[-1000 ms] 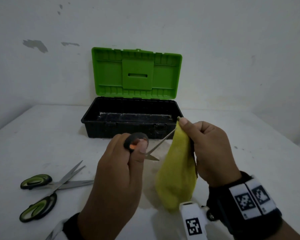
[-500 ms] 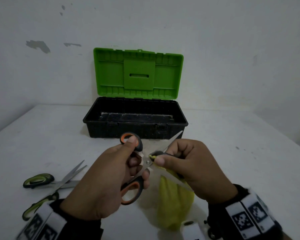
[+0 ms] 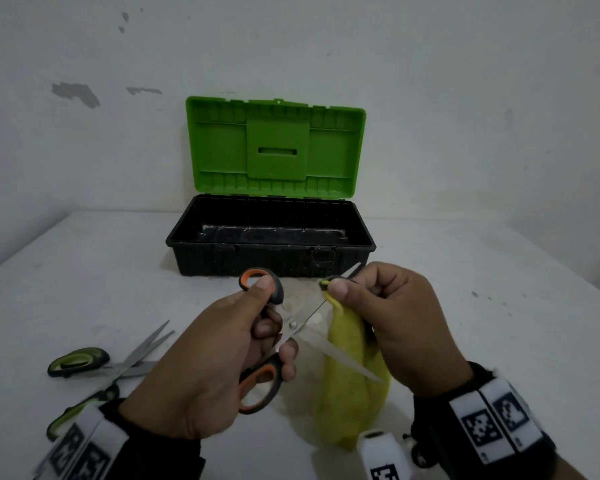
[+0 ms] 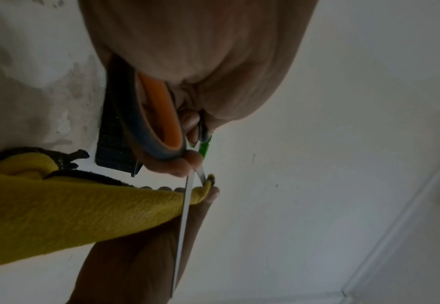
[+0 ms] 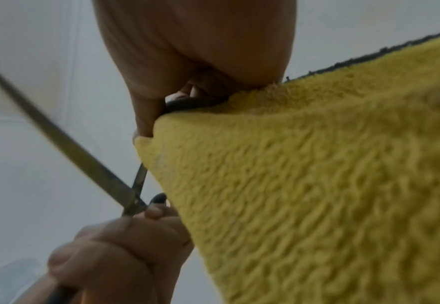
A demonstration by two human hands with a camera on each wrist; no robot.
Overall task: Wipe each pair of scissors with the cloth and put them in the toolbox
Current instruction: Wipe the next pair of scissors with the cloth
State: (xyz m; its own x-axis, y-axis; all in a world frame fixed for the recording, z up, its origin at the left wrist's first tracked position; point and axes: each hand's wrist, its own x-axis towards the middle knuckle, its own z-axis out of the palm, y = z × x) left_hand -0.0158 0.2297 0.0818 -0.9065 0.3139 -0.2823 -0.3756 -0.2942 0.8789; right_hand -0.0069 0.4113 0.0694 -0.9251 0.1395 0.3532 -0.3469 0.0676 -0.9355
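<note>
At centre frame the left hand (image 3: 201, 368) grips the opened orange scissors (image 3: 291, 327) while the right hand (image 3: 395, 323) pinches the yellow cloth (image 3: 350, 393) round one blade, so wiping is underway; the toolbox (image 3: 271, 261) looks empty and green scissors (image 3: 94, 372) wait lower left on the table (image 3: 482, 341).

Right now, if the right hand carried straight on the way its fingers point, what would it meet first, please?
Probably the left hand. The right hand, pinching the yellow cloth on a blade of the orange-handled scissors, points leftward toward it; depth is uncertain.
</note>
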